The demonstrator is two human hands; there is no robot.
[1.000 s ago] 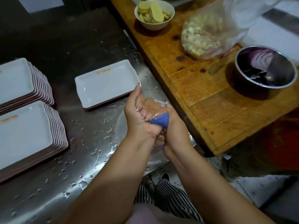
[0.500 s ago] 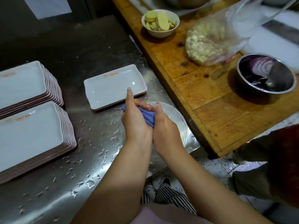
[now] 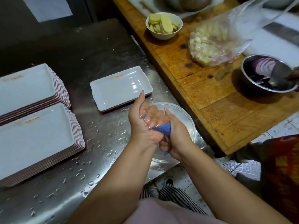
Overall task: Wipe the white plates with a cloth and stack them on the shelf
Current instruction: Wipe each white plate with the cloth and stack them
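**Over the clear basin: the blue cloth wrung out before the plates**

Above the round clear plastic basin point(image 3: 182, 115) at the near edge of the wet stainless-steel counter point(image 3: 100, 50), both hands are clenched on a twisted blue cloth point(image 3: 163, 129). The left hand point(image 3: 142, 125) curls its fingers round the upper part, its forefinger alone standing up straight; the right hand point(image 3: 175, 139) wraps the lower part, thumb laid along it, with a blue tail poking out beneath. The opposed grips read as wringing, and holding the cloth over the basin would let the water fall there rather than on the counter. No wiping is under way, so I judge this a preparing step.

The white rectangular plates wait to the left: a single plate with an orange mark point(image 3: 120, 88) lies just beyond the hands, beside the basin, likely the next to be wiped. Two tall stacks of the same plates, one nearer point(image 3: 35, 139) and one farther point(image 3: 25, 88), sit well apart from it. No shelf can be seen.

Water drops scatter across the counter near the stacks. On the wooden board point(image 3: 226, 110) to the right stand a small white bowl of pale slices point(image 3: 164, 25), a clear plastic bag of pale chunks point(image 3: 215, 44) and a steel bowl with purple onion point(image 3: 267, 72). Nothing blocks the path to the single plate.
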